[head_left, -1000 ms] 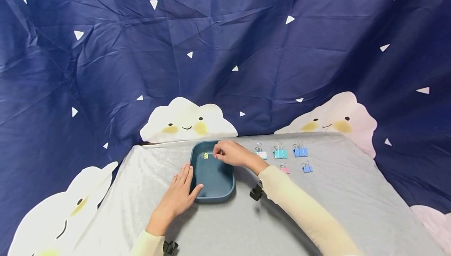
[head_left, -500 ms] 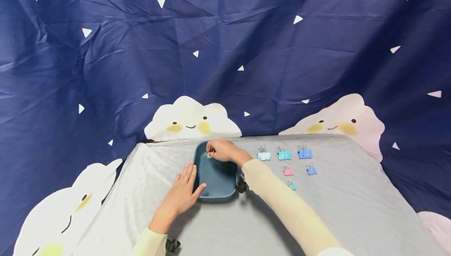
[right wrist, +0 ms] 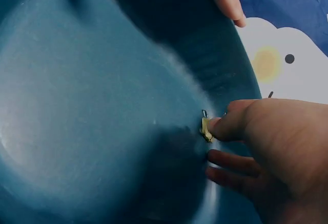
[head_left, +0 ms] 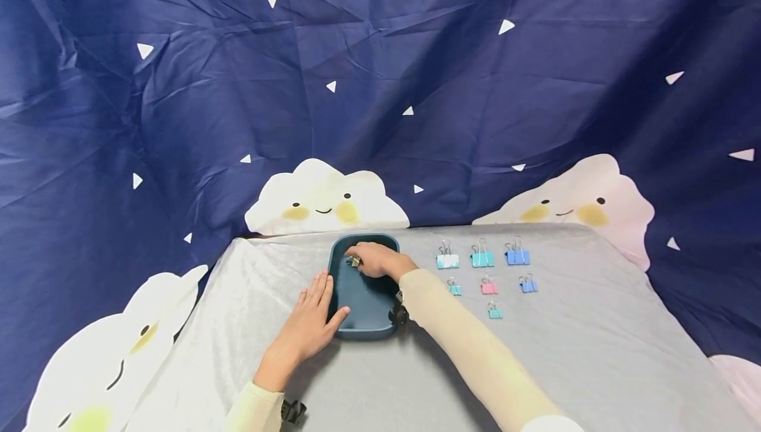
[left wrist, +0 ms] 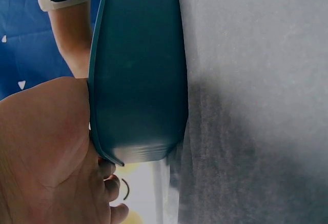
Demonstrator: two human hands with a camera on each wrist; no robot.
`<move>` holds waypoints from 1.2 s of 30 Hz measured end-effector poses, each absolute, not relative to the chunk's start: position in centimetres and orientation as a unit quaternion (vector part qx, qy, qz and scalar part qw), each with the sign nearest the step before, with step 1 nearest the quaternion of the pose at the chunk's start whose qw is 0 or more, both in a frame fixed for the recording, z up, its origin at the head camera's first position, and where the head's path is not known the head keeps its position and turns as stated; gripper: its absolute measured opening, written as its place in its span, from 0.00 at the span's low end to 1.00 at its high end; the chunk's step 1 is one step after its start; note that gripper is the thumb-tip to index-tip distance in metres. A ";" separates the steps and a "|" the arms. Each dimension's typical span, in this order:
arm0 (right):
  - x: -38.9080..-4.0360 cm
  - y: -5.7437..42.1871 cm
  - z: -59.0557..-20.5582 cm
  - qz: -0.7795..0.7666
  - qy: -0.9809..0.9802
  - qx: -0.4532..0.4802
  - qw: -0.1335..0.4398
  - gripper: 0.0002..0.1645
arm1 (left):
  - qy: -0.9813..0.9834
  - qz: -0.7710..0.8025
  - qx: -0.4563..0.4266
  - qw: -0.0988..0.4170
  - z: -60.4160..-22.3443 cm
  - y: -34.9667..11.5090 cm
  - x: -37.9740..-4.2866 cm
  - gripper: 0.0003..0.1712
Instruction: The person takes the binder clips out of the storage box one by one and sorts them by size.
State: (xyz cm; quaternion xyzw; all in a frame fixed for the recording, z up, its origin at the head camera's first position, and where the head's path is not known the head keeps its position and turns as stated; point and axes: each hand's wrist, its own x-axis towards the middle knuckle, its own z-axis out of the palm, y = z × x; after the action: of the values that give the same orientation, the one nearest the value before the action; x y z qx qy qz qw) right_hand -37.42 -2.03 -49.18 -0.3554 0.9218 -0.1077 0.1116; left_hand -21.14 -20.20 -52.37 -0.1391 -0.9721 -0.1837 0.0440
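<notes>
A dark teal rectangular tray [head_left: 365, 310] sits on the grey cloth. My right hand [head_left: 376, 261] reaches inside it near the far left corner. Between its thumb and fingers, the right wrist view shows a small yellow binder clip [right wrist: 206, 130], pinched close to the tray wall. My left hand [head_left: 306, 323] rests on the tray's left rim with its fingers extended and thumb spread toward the near corner. In the left wrist view, the palm [left wrist: 46, 147] lies against the rim and the fingertips show beyond the tray's corner.
Right of the tray, binder clips stand in rows: large white [head_left: 448, 261], teal [head_left: 483, 259] and blue [head_left: 518, 257] ones at the back. Smaller teal [head_left: 454, 289], pink [head_left: 489, 287] and blue [head_left: 528, 285] clips follow, then another teal clip [head_left: 495, 312] nearer. A navy curtain [head_left: 368, 121] hangs behind.
My right hand has moved left and down into the tray and taken hold of the yellow binder clip. My left hand has stayed on the rim. The head view has shifted slightly.
</notes>
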 end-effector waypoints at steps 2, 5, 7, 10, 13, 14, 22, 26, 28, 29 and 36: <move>-37.4 -1.9 -49.3 -0.099 0.923 -0.356 0.107 0.21 | -0.971 -0.186 -0.141 0.048 -52.4 -20.2 -21.1 0.49; -37.2 -1.6 -49.5 -0.088 0.927 -0.349 0.109 0.07 | -0.973 -0.182 -0.138 0.044 -52.3 -20.1 -21.1 0.49; -37.1 -1.5 -49.7 -0.085 0.929 -0.341 0.117 0.03 | -0.974 -0.178 -0.135 0.038 -52.2 -20.1 -21.1 0.48; -37.1 -1.3 -49.8 -0.087 0.931 -0.333 0.121 0.07 | -0.976 -0.172 -0.131 0.030 -52.2 -20.1 -21.0 0.48; -37.1 -1.2 -50.0 -0.091 0.932 -0.332 0.117 0.09 | -0.976 -0.174 -0.129 0.026 -52.2 -20.1 -20.9 0.49; -37.1 -1.2 -50.0 -0.092 0.931 -0.333 0.116 0.09 | -0.976 -0.173 -0.129 0.027 -52.2 -20.1 -20.9 0.49; -37.2 -0.8 -49.9 -0.114 0.928 -0.341 0.094 0.11 | -0.971 -0.185 -0.141 0.047 -52.3 -20.1 -21.0 0.50; -37.2 -0.4 -49.6 -0.146 0.923 -0.345 0.087 0.08 | -0.970 -0.190 -0.143 0.050 -52.4 -20.1 -21.0 0.49; -37.2 -0.1 -49.5 -0.156 0.921 -0.348 0.085 0.06 | -0.970 -0.192 -0.142 0.049 -52.5 -20.0 -21.1 0.48; -37.2 0.0 -49.4 -0.160 0.920 -0.348 0.085 0.05 | -0.970 -0.191 -0.141 0.047 -52.5 -20.0 -21.1 0.48; -37.2 0.9 -49.2 -0.188 0.912 -0.363 0.047 0.04 | -0.969 -0.197 -0.139 0.047 -52.4 -20.0 -20.9 0.48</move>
State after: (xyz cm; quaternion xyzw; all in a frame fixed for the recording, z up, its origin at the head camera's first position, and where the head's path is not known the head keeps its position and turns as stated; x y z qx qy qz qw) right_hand -37.16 0.90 -49.19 -0.3625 0.9116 -0.1882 0.0466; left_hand -20.95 -20.00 -52.44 -0.1389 -0.9694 -0.1969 0.0474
